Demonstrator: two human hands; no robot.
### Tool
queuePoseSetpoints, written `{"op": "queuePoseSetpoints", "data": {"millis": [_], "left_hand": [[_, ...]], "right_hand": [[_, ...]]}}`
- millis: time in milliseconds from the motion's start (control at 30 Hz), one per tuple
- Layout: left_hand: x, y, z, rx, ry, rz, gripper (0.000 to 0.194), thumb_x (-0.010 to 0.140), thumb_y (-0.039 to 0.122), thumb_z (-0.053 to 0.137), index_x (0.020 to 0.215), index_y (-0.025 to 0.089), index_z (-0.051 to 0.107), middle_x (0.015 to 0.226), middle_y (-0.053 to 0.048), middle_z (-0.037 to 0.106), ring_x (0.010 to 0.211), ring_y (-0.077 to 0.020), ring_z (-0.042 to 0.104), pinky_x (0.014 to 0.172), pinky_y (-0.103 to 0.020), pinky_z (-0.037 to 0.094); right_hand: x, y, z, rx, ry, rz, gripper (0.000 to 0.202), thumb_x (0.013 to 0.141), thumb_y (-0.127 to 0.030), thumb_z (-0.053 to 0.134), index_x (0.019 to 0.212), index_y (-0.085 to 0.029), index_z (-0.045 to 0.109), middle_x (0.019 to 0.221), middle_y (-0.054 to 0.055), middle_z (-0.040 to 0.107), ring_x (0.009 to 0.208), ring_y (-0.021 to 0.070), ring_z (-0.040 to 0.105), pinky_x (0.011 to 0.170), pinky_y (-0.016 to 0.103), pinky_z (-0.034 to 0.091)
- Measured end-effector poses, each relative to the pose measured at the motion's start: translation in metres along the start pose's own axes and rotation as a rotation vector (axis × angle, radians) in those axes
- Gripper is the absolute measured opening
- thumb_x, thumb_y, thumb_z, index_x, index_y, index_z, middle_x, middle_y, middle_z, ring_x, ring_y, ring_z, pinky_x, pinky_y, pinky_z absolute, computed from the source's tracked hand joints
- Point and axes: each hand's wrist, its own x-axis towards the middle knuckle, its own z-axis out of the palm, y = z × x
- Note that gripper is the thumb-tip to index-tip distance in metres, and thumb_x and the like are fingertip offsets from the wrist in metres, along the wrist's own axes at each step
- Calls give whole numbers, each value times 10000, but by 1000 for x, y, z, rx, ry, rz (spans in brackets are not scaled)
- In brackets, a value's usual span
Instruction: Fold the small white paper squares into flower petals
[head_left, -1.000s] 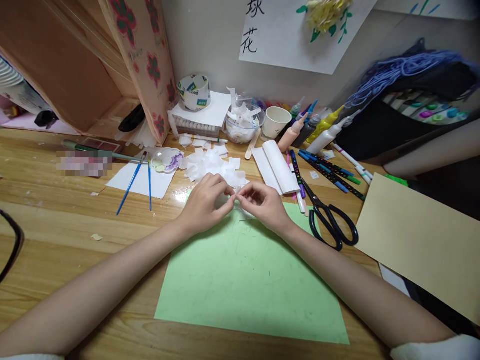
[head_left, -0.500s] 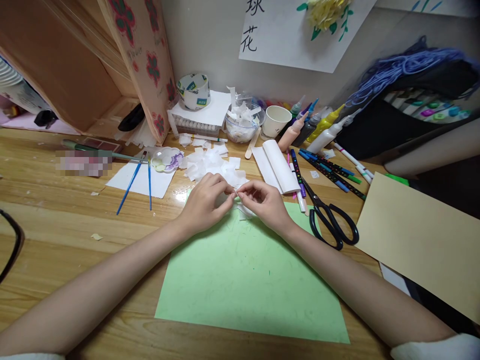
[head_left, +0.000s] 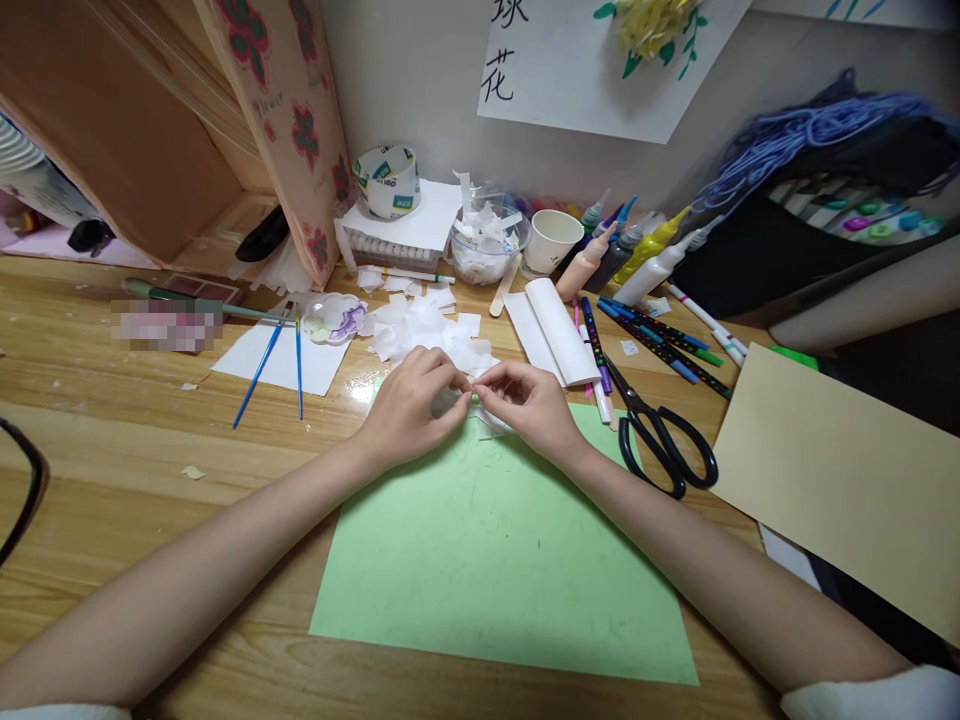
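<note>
Above the far edge of a green sheet (head_left: pixel 502 560), my left hand (head_left: pixel 420 405) and my right hand (head_left: pixel 525 405) meet, thumb and index finger pinched on each. Something tiny and pale is between the fingertips, too small to make out. Under the fingers a few white paper pieces (head_left: pixel 491 425) lie on the green sheet. Just beyond my left hand is a loose pile of white paper scraps (head_left: pixel 427 330). A folded white paper (head_left: pixel 559 335) lies beyond my right hand, and black scissors (head_left: pixel 664 440) rest to its right.
Paintbrushes (head_left: pixel 262 375) and a palette (head_left: pixel 330 318) lie at left. Behind stand a bowl of scraps (head_left: pixel 486 250), a paper cup (head_left: pixel 553 245), a tape roll (head_left: pixel 388 183) and paint bottles (head_left: pixel 652 275). Markers (head_left: pixel 660 345) and a tan sheet (head_left: pixel 840 480) lie right.
The fingertips have shifted very slightly where they meet; both hands stay in the same place, and the objects around them have not moved.
</note>
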Motion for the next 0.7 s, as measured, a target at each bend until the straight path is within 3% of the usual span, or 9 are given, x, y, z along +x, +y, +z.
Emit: {"op": "queuePoseSetpoints", "data": {"millis": [700], "left_hand": [[0,-1,0,-5,-9,6,97,839,242,526,832,174,595,841,-37,559,825,-175,486,725,-311,404]], "right_hand": [[1,1,1,33,-3,23,136,746,-267,640,782,-137,657,679,15,590,594,105,468,536,238,359]]}}
